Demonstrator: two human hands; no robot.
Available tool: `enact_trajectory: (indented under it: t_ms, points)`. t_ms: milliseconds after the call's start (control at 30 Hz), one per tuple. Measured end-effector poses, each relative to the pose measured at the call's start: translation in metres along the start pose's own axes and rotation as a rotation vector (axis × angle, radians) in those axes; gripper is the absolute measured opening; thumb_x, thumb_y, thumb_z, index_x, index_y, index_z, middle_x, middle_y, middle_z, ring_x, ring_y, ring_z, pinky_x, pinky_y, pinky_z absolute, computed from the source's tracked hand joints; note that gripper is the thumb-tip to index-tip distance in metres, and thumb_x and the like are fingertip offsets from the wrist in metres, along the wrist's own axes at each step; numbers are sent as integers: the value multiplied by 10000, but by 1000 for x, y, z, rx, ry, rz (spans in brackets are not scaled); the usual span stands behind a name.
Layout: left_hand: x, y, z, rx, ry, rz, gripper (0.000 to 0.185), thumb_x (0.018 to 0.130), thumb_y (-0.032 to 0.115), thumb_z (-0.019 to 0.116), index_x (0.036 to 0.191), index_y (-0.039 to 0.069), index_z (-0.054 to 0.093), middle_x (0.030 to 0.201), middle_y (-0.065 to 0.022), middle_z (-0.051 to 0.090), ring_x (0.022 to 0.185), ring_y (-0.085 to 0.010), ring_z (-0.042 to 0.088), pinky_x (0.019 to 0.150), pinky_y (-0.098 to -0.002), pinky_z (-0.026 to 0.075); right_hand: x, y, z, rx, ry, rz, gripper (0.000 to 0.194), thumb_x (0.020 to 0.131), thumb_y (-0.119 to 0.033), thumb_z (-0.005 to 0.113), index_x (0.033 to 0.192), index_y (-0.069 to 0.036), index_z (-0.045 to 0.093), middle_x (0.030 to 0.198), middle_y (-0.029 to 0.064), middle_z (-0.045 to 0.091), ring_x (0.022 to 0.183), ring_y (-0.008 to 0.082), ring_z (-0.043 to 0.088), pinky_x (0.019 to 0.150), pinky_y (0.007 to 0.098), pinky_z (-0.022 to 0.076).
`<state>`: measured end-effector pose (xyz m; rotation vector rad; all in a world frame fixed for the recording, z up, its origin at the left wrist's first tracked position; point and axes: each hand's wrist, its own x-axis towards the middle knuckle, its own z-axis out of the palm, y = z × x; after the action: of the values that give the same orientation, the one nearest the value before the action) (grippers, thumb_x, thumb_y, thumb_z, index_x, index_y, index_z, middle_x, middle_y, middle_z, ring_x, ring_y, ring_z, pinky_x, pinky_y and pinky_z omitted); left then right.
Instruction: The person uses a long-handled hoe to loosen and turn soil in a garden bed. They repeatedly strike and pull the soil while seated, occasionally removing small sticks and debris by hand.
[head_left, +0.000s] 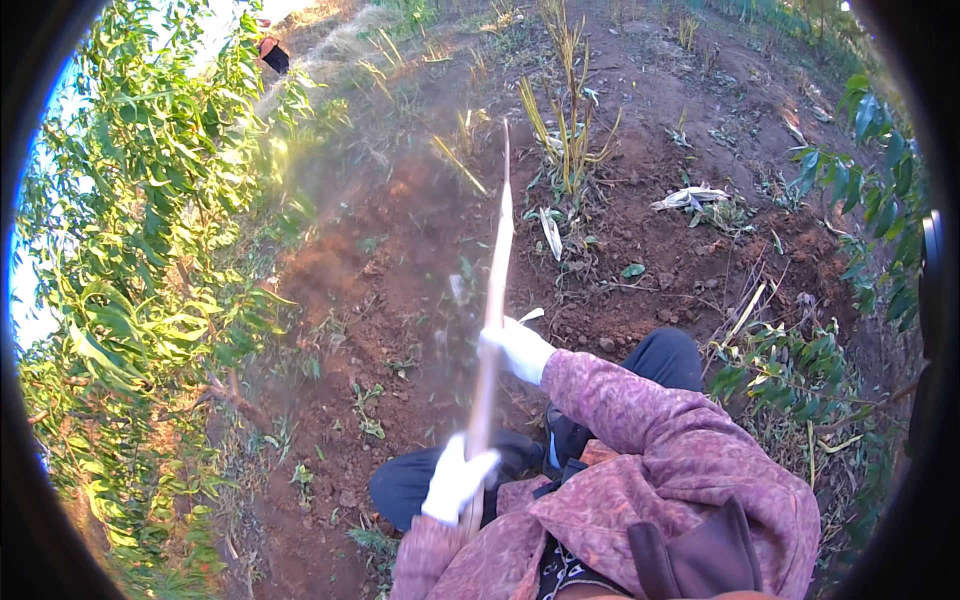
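Note:
A long wooden-handled digging tool (497, 277) points away from me over bare reddish soil (322, 442). My right hand (523, 349), in a white work glove, is wrapped around the middle of the handle. Nearer my body, my left hand (459, 480), gloved the same way, grips the lower handle. The tool's far end narrows to a thin, dark tip; seen edge-on and blurred, its exact kind cannot be told. Just right of that tip stands a clump of cut, dry stalks (574, 142).
Leafy branches (150, 225) crowd the left side, and more leaves (881, 165) hang at the right. Dry husks (690, 196) and a stick (748, 309) lie on the ground. My bent knees (664, 360) are close below the tool. Another person (274, 54) is far off, upper left.

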<state>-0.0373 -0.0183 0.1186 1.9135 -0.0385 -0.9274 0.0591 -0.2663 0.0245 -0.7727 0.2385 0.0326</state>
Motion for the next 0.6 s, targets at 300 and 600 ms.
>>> enact_trajectory:
  t_ms: [300, 600]
  points:
    - [-4, -16, 2, -490, -304, -196, 465, 939, 174, 762, 1301, 16, 516, 955, -75, 668, 787, -174, 669, 735, -324, 592, -30, 37, -12, -354, -38, -85, 287, 978, -202, 689, 1194, -34, 603, 968, 73, 677, 826, 202, 686, 734, 373, 591]
    - [-62, -72, -4, -565, -297, -299, 409, 942, 154, 768, 1281, 10, 590, 1044, -27, 675, 908, -126, 665, 838, -274, 550, -23, 78, -27, -353, -93, 185, 284, 998, -290, 667, 1006, -21, 758, 857, 72, 744, 759, 197, 693, 714, 359, 556]
